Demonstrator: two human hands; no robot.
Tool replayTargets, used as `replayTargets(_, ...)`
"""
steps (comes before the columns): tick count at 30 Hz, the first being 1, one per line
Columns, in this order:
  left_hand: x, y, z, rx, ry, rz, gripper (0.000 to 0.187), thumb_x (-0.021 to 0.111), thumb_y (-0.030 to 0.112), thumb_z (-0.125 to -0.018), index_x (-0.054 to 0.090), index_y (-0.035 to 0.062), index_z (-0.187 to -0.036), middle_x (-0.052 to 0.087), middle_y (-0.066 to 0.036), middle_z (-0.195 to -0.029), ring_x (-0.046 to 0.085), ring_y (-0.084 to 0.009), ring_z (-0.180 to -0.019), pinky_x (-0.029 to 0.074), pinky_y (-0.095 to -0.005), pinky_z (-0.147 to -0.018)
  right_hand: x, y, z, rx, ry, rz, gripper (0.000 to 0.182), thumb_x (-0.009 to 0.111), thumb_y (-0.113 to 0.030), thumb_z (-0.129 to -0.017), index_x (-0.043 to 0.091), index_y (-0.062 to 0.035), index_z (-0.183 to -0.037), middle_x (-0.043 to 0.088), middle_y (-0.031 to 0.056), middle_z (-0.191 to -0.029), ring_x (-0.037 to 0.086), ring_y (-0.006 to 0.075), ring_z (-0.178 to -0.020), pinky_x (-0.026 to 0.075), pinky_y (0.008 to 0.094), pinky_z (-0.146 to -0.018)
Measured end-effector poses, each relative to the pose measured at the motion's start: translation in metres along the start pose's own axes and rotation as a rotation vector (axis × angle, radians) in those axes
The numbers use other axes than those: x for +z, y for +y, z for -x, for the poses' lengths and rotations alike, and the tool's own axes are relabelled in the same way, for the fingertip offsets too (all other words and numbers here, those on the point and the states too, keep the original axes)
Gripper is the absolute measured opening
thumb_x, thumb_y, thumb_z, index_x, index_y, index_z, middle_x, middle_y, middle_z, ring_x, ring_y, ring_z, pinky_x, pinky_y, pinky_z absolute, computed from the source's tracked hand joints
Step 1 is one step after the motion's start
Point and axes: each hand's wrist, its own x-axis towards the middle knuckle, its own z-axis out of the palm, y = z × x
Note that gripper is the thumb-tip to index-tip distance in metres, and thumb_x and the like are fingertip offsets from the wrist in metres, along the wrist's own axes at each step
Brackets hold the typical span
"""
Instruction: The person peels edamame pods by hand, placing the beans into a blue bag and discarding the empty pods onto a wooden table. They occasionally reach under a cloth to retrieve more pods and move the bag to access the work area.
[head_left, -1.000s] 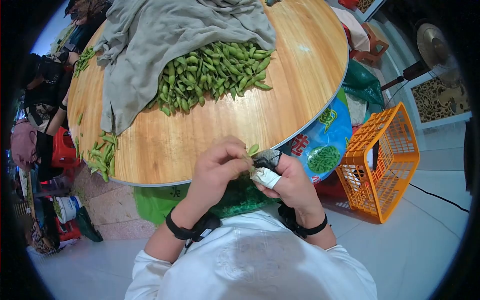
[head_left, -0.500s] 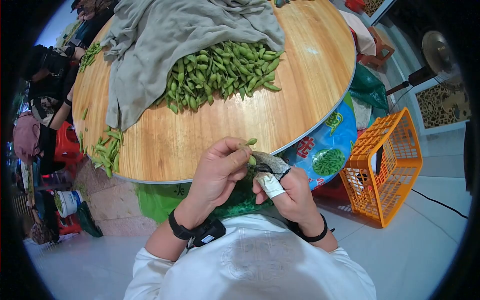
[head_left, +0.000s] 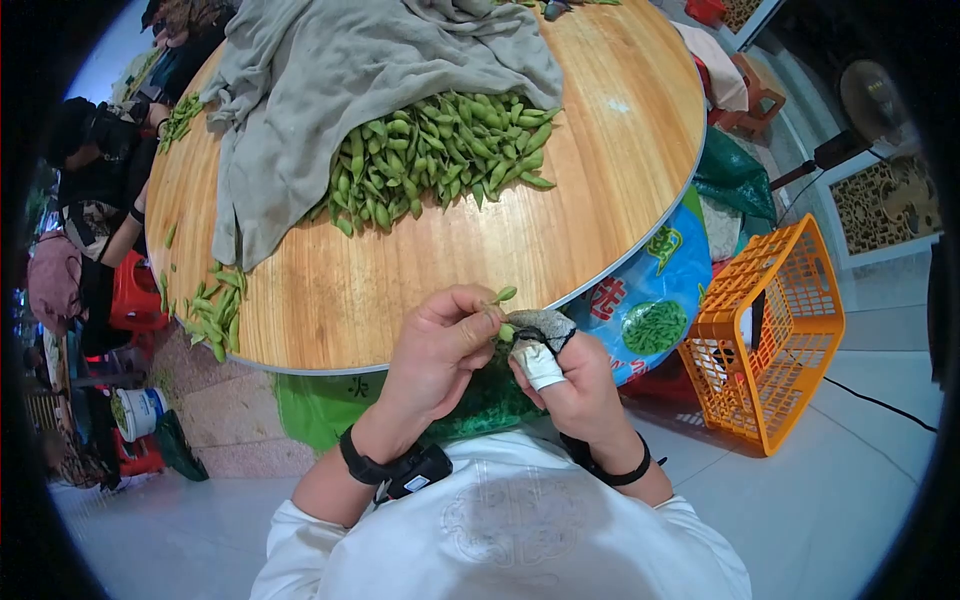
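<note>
Low over the table's near edge, my left hand [head_left: 445, 345] pinches a green soybean pod [head_left: 506, 294] between thumb and forefinger. A second bit of green pod [head_left: 507, 332] shows just below that pinch, between the two hands. Close beside it, my right hand [head_left: 578, 385] is closed, with white wrapping on the thumb and a grey cover over a finger. Whatever its fingers grip is hidden. Farther up the round wooden table [head_left: 600, 200] lies a heap of soybean pods [head_left: 430, 160], partly under a grey cloth [head_left: 290, 130].
A smaller group of pods [head_left: 215, 310] lies at the table's left edge. An orange plastic crate [head_left: 765, 340] stands on the floor at right, beside a blue printed bag [head_left: 650, 320]. Another person [head_left: 105, 190] is at the left. A fan [head_left: 870, 100] stands at far right.
Both hands stay close together near the table edge, with the pod still in the left fingers. The right hand has shifted slightly. The view has tilted a little.
</note>
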Motion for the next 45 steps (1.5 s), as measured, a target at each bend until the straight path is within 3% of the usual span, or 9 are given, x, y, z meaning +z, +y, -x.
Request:
replayTargets(5,0.0,0.004,0.001,0.155,-0.01,-0.31,0.008,0.062,-0.002,-0.078,0.058,0.0038,-0.082,0.048,-0.002,-0.083,0.042,-0.0079,-0.064,0.033,-0.0199,-0.053,-0.007,-0.003,0.002,0.252,-0.085,-0.357,0.012,0.05,-0.013,-0.089,0.054,-0.0011,-0.089,0.05,-0.0016,-0.064,0.044,0.0059,-0.051,0.035,0.0216,-0.046)
replayTargets(6,-0.002,0.006,0.0,0.39,-0.081,-0.624,0.012,0.063,-0.004,-0.074,0.057,0.0033,-0.081,0.046,-0.003,-0.083,0.043,-0.0102,-0.067,0.034,-0.0214,-0.056,-0.009,-0.005,0.002,0.343,-0.113,-0.508,0.012,0.049,-0.012,-0.09,0.054,-0.0014,-0.091,0.048,-0.0023,-0.064,0.042,0.0048,-0.05,0.033,0.0207,-0.045)
replayTargets(7,-0.003,0.009,-0.001,0.629,-0.156,-0.937,0.016,0.065,-0.006,-0.069,0.057,0.0028,-0.08,0.044,-0.003,-0.082,0.044,-0.0124,-0.07,0.036,-0.0229,-0.059,-0.011,-0.004,0.002,0.342,-0.108,-0.508,0.012,0.049,-0.012,-0.09,0.054,-0.0014,-0.091,0.048,-0.0023,-0.064,0.042,0.0048,-0.05,0.033,0.0207,-0.045)
replayTargets(13,0.007,0.011,0.004,0.787,-0.162,-1.266,0.012,0.063,-0.006,-0.071,0.058,0.0013,-0.079,0.049,-0.008,-0.087,0.051,-0.0196,-0.071,0.042,-0.0255,-0.059,-0.02,0.005,0.005,0.359,-0.165,-0.39,0.012,0.053,-0.011,-0.087,0.056,-0.0001,-0.092,0.053,0.0016,-0.064,0.046,0.0084,-0.05,0.036,0.0222,-0.046)
replayTargets(15,0.009,0.013,0.006,0.701,-0.151,-1.156,0.013,0.062,-0.006,-0.071,0.056,0.0011,-0.08,0.049,-0.008,-0.089,0.049,-0.0163,-0.073,0.04,-0.0241,-0.062,-0.023,0.016,0.006,-0.046,-0.116,0.216,0.018,0.061,-0.008,-0.081,0.059,-0.0005,-0.098,0.059,0.0033,-0.073,0.054,0.011,-0.059,0.044,0.0231,-0.055)
replayTargets(23,0.001,0.008,0.003,0.23,-0.251,-0.515,0.008,0.057,-0.004,-0.081,0.055,0.001,-0.087,0.055,-0.006,-0.096,0.053,-0.0081,-0.08,0.044,-0.0221,-0.072,-0.019,-0.007,-0.001,-0.176,0.097,0.311,0.023,0.064,-0.01,-0.077,0.061,0.0021,-0.096,0.061,0.0176,-0.075,0.061,0.0299,-0.064,0.047,0.0312,-0.057)
replayTargets(34,0.007,0.011,0.007,0.03,0.093,-0.165,0.008,0.06,0.002,-0.082,0.06,0.0023,-0.09,0.058,-0.002,-0.084,0.05,-0.0046,-0.065,0.039,-0.0172,-0.055,-0.002,0.0,-0.004,-0.276,0.082,0.335,0.018,0.057,-0.007,-0.08,0.058,0.0029,-0.095,0.06,0.014,-0.07,0.06,0.0245,-0.057,0.046,0.0309,-0.052)
replayTargets(36,0.004,0.009,0.007,0.014,0.096,-0.133,0.008,0.06,0.002,-0.083,0.059,0.0027,-0.09,0.058,-0.002,-0.085,0.05,-0.0047,-0.065,0.038,-0.017,-0.053,-0.006,-0.004,0.001,0.148,-0.095,0.0,0.015,0.053,-0.004,-0.081,0.056,0.0028,-0.094,0.06,0.008,-0.068,0.06,0.0162,-0.055,0.046,0.0269,-0.051)
replayTargets(45,0.003,0.007,0.005,0.079,0.085,-0.114,0.009,0.058,0.001,-0.084,0.058,0.0036,-0.092,0.055,-0.001,-0.09,0.048,-0.005,-0.063,0.032,-0.0158,-0.048,0.006,-0.004,0.002,0.143,-0.048,-0.09,0.008,0.049,-0.004,-0.084,0.055,0.0004,-0.085,0.056,0.0024,-0.064,0.053,0.0097,-0.049,0.042,0.0228,-0.046)
